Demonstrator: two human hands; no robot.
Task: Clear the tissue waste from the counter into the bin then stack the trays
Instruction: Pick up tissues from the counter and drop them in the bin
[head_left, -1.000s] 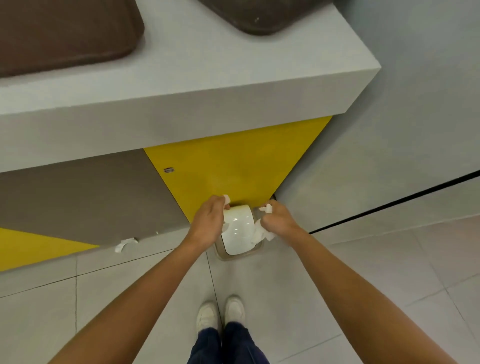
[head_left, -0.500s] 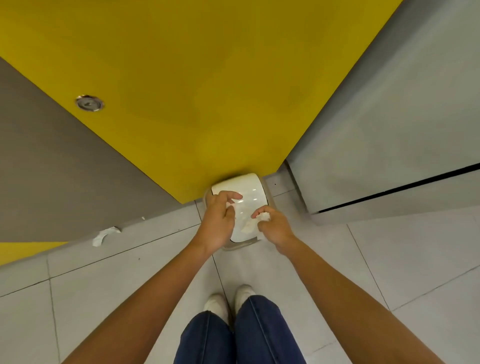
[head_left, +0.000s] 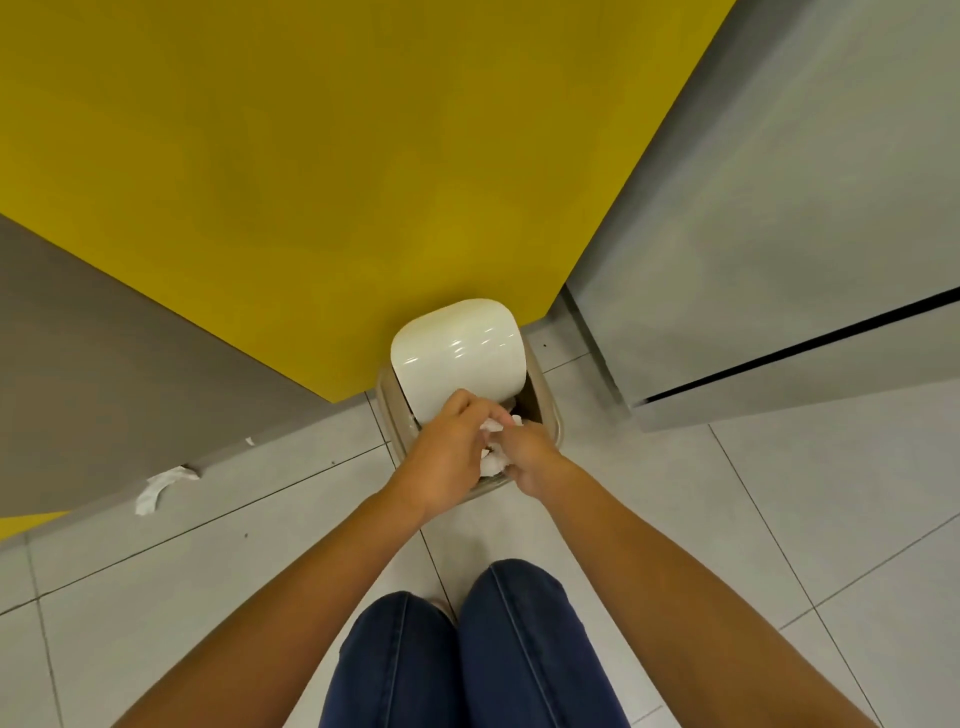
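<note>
A small beige bin (head_left: 549, 415) stands on the floor against the yellow counter front, its white lid (head_left: 457, 351) tipped up and back. My left hand (head_left: 449, 449) is over the bin's opening, fingers curled round crumpled white tissue (head_left: 492, 426) and touching the lid's lower edge. My right hand (head_left: 530, 454) is just to its right, over the bin's near rim, fingers curled on more white tissue (head_left: 492, 462). The counter top and the trays are out of view.
A torn strip of white tissue (head_left: 158, 487) lies on the grey floor tiles to the left, by the grey panel (head_left: 119, 384). A grey wall panel (head_left: 779, 234) stands to the right. My knees in blue jeans (head_left: 467, 654) are at the bottom.
I have crouched closer to the bin. The lid has swung up and open, and both hands have come together over the opening with the tissue.
</note>
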